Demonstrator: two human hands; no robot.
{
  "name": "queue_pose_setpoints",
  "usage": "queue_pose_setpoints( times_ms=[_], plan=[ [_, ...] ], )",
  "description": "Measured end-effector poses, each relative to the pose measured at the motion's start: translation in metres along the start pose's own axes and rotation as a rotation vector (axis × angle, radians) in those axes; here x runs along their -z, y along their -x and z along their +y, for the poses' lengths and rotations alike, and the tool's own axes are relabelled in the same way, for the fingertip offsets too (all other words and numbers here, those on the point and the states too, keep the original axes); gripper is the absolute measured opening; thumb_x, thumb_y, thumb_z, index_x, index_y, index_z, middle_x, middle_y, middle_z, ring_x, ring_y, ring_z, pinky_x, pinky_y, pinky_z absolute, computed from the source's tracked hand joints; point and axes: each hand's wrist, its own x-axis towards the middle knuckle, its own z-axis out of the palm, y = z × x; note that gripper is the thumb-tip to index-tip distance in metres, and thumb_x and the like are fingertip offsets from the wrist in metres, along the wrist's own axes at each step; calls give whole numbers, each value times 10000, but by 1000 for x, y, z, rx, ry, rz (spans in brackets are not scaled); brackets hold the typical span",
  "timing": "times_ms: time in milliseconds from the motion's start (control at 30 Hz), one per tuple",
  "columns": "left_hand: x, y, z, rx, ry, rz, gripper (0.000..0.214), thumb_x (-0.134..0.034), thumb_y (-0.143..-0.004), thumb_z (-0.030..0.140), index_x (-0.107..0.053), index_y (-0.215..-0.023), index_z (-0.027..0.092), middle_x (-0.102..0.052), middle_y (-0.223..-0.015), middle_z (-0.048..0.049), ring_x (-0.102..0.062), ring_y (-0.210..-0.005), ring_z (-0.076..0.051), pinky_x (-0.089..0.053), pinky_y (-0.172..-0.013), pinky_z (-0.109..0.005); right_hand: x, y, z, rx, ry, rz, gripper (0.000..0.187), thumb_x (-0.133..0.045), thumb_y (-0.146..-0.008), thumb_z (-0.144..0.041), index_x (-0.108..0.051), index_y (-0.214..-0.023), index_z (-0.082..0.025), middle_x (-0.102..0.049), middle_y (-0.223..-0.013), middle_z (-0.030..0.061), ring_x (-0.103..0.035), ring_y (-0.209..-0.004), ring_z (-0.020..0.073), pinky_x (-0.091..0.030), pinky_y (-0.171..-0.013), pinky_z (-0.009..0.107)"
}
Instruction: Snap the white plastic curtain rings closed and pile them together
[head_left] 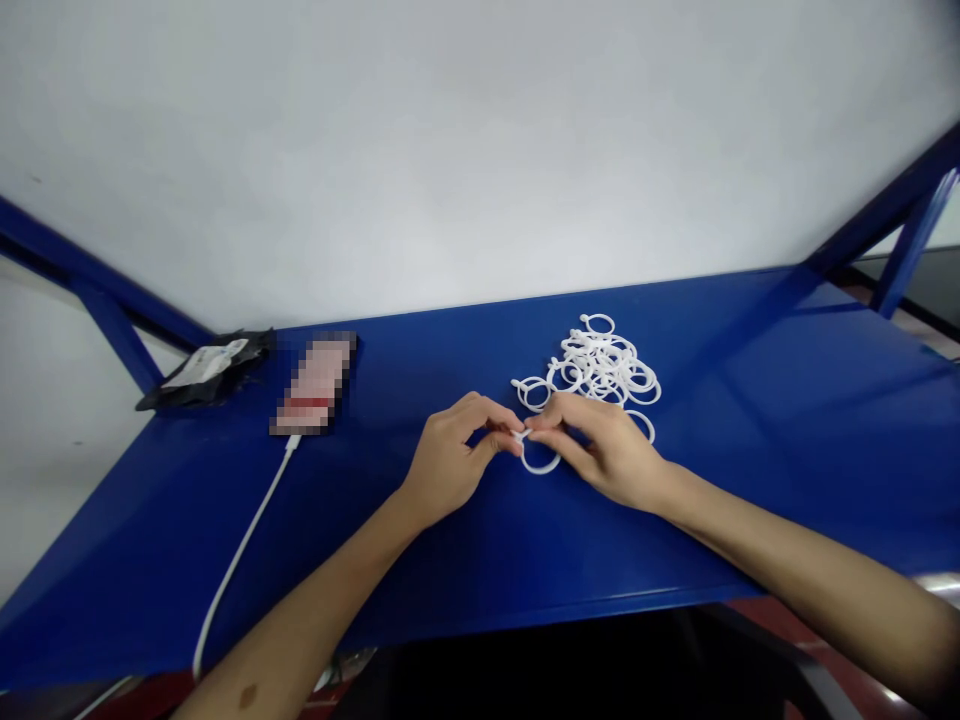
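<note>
Between my hands is a white plastic ring [541, 470], its small top part pinched by my fingertips just above the blue table. My left hand [457, 450] grips it from the left, thumb and forefinger closed. From the right, my right hand [604, 445] pinches the same ring near its top. My fingers hide part of the ring's joint. Right behind my right hand lies a loose pile of similar white rings [604, 365], each with a small eyelet or knob. One ring [534, 393] lies at the pile's left edge.
The blue table [712, 420] meets a pale wall at its back edge. To the left lie a blurred-out phone [311, 385] with a white cable [244, 550] and a black plastic package [210, 370]. Blue frame bars [896, 230] rise at both sides.
</note>
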Motion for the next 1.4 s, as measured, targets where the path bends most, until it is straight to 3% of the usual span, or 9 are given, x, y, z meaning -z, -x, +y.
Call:
queue_pose_setpoints(
  times_ms=[167,633,800,933,1067,1233,1400],
  plan=[
    [4,-4,-3,-141,-64,53,53,-688,-909,279,-707,-880,239,-734,-791,19,-643,-711,-125,-507,-677,-252,-2,-3,-4,-34,82,105,101,-551,-994,-244,-599,-915,-203,-686,-855,25,-650,-746,141,-506,-672,270],
    [-3,4,-12,-279,-248,57,183,-554,-980,143,-633,-831,211,-714,-721,48,-585,-680,-122,-415,-697,-303,-2,1,0,-23,6,-52,137,-526,-1010,-247,-620,-931,-186,-666,-841,29,-625,-756,135,-504,-698,268],
    [-1,1,-14,-247,-269,28,197,-555,-994,212,-625,-809,210,-716,-767,44,-599,-703,-121,-426,-723,-303,-5,0,4,-2,28,-55,152,-503,-1019,-259,-621,-954,-190,-675,-876,44,-635,-802,152,-518,-729,288],
    [5,-5,-26,-184,-375,-15,148,-614,-959,348,-653,-925,209,-711,-844,9,-613,-809,-162,-478,-801,-324,-1,-7,15,9,246,11,188,-489,-1022,-277,-652,-981,-193,-680,-939,69,-605,-885,199,-505,-796,350],
    [12,-9,-38,-64,-460,-59,112,-607,-961,307,-653,-992,209,-703,-988,-18,-597,-988,-198,-483,-932,-377,15,-14,33,5,509,131,253,-481,-1017,-275,-721,-1021,-197,-684,-985,98,-544,-906,246,-490,-819,414],
    [17,-11,-46,67,-474,-106,167,-577,-972,354,-642,-1059,227,-675,-1127,-30,-564,-1134,-220,-475,-1008,-417,35,-16,54,-58,680,217,308,-481,-1003,-285,-743,-1140,-198,-687,-1009,124,-529,-931,288,-496,-817,460],
    [16,-10,-47,124,-471,-189,254,-557,-975,404,-628,-1130,216,-620,-1274,-60,-516,-1252,-240,-432,-1092,-455,41,-16,67,-174,754,226,504,-463,-994,-490,-649,-1317,-150,-647,-1269,162,-521,-1198,360,-463,-997,548]
  ],
)
